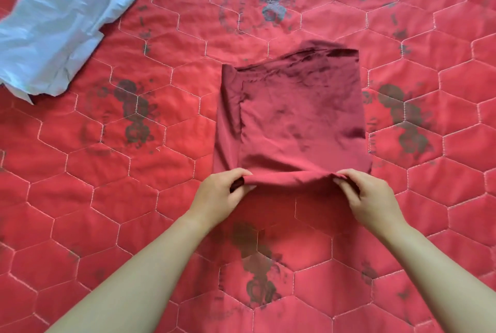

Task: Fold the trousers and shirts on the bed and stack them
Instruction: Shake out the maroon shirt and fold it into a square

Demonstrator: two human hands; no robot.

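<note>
A dark red garment (295, 112) lies folded into a rough rectangle in the middle of the red quilted bed cover (112, 198). Its near edge is lifted off the cover. My left hand (222, 193) pinches the near left corner of that edge, thumb on top. At the near right corner my right hand (367, 193) grips the same edge, fingers curled over the cloth. A crumpled light blue garment (59, 21) lies spread at the far left, apart from both hands.
The quilt has hexagon stitching and dark flower prints. It fills the whole view, with bare cover on the left, on the right and in front of the red garment.
</note>
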